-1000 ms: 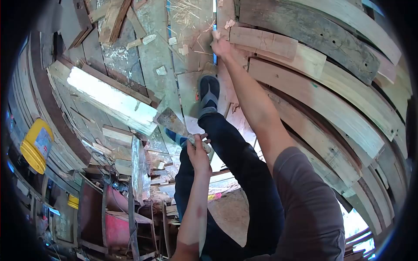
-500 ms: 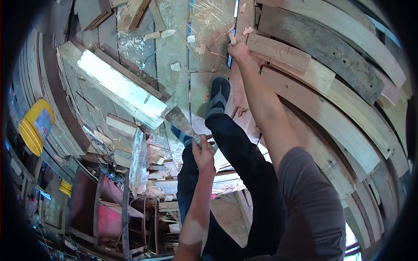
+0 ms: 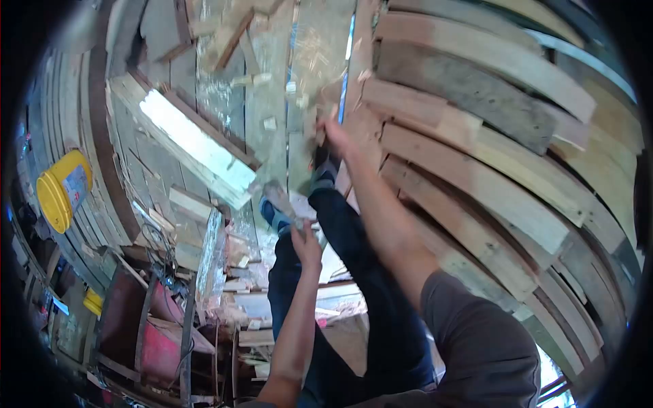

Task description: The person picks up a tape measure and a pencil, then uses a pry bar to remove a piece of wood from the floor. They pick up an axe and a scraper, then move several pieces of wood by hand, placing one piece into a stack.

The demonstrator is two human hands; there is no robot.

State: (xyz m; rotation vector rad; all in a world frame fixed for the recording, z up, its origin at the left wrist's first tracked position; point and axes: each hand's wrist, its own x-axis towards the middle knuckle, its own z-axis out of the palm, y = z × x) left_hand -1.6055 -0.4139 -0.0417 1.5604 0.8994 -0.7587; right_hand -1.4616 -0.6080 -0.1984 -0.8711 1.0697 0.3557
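Head view: hatchet raised near the foot, other arm stretched to the planks.

The left hand (image 3: 307,246) is wrapped around a hatchet (image 3: 277,198), blade pointing up-left. The right hand (image 3: 333,136), beyond the shoe (image 3: 325,173), pinches a small wood piece — blurred — against the stacked planks (image 3: 476,177). The yellow jug (image 3: 62,190) label is unreadable.

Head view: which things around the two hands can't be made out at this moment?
- Right hand: motion-blurred; whatever it holds against the stacked pale wooden planks is unreadable.
- Flat grey metal blade in the left hand: smeared by blur, edge and handle unclear.
- Dark sandalled foot: partly hidden behind the right arm.
- Yellow plastic container: label too small to read.
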